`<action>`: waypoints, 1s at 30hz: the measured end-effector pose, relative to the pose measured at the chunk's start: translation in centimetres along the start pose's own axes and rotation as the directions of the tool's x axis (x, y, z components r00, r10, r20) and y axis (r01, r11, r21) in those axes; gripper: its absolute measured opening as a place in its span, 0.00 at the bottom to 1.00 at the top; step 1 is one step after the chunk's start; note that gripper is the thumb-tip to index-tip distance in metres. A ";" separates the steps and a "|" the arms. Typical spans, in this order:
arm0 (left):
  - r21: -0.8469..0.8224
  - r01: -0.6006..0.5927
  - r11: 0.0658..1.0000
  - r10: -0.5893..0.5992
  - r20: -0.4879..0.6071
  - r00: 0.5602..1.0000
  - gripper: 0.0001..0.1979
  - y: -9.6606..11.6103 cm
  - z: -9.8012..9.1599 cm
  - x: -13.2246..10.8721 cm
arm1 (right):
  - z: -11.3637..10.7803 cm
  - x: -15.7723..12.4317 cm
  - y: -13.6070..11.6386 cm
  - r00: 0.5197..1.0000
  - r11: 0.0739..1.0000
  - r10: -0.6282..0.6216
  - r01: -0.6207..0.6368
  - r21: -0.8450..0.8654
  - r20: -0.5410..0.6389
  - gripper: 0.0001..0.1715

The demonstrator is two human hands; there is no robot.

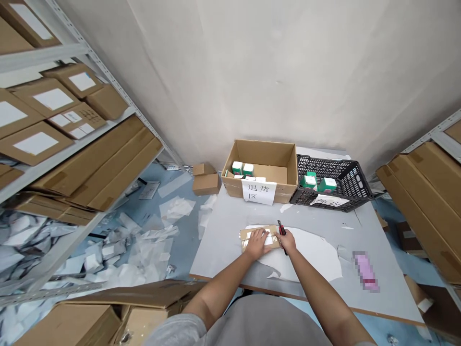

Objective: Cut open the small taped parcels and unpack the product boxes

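A small cardboard box (245, 234) with a white label and clear tape lies on the table, close to its front edge. Over its top lies my left hand (257, 244), fingers curved across it and thumb toward the right, holding it. In my right hand (287, 240) is a box cutter (279, 225) with a black and red body, its fingers closed around it at the box's right end. Whether the blade is out is too small to tell. Beneath the box, a torn white sheet (313, 257) covers part of the table.
Behind stand an open carton (261, 146) with a paper sign and a black plastic crate (355, 192), both holding green-and-white boxes. A blurred pink item (365, 269) lies on the table (389, 293) at right. Loaded shelves (118, 117) flank both sides; paper litter (144, 250) covers the floor.
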State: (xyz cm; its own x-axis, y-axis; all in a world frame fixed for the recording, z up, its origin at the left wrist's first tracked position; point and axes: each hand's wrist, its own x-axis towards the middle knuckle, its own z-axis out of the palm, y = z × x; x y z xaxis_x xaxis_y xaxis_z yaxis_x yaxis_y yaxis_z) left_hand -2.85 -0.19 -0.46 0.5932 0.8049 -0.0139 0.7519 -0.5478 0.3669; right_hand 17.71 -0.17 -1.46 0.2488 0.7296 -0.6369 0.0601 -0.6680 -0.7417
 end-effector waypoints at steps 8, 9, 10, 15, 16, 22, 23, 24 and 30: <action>-0.002 0.103 0.995 -0.103 0.097 0.990 0.34 2.0 -1.2 2.4 | 0.1 2.3 0.7 0.995 0.982 0.059 -0.071 -0.173 -0.075 0.27; -0.009 0.113 0.994 -0.112 0.116 0.987 0.34 2.2 -1.2 2.7 | 0.1 2.4 0.9 0.995 0.980 0.057 -0.071 -0.184 -0.080 0.26; -0.014 0.127 0.992 -0.124 0.135 0.983 0.33 2.4 -1.1 2.9 | 0.2 2.4 1.1 0.995 0.980 0.052 -0.067 -0.187 -0.083 0.26; -0.023 0.193 0.981 -0.183 0.221 0.958 0.32 2.4 -1.0 3.7 | 0.6 2.2 1.6 0.997 0.990 0.014 -0.025 -0.141 -0.078 0.25; -0.029 0.194 0.981 -0.182 0.234 0.955 0.32 2.3 -1.1 3.7 | 0.7 2.0 1.6 0.997 0.992 -0.002 -0.008 -0.124 -0.078 0.25; -0.114 0.187 0.976 -0.157 0.230 0.960 0.26 1.9 -1.7 3.8 | -0.9 -0.1 2.7 0.995 0.992 -0.099 0.097 0.086 0.022 0.29; -0.122 0.197 0.973 -0.166 0.225 0.960 0.25 1.9 -1.7 3.9 | -1.4 -0.6 3.1 0.993 0.991 -0.103 0.097 0.092 0.056 0.29; -0.127 0.213 0.969 -0.181 0.226 0.957 0.23 1.9 -1.8 4.0 | -1.9 -1.0 3.6 0.991 0.992 -0.101 0.093 0.082 0.090 0.28; -0.141 0.365 0.920 -0.323 0.251 0.912 0.18 2.6 -1.6 5.3 | -3.5 -2.1 5.2 0.980 0.997 -0.061 0.069 -0.037 0.187 0.24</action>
State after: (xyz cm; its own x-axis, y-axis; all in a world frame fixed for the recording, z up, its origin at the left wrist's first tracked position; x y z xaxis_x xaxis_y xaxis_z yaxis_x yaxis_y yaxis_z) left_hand 1.83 3.00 1.92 0.3704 0.8544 -0.3645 0.8678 -0.1784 0.4637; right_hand 20.89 -5.72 -3.26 0.0597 0.7835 -0.6185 0.1124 -0.6209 -0.7758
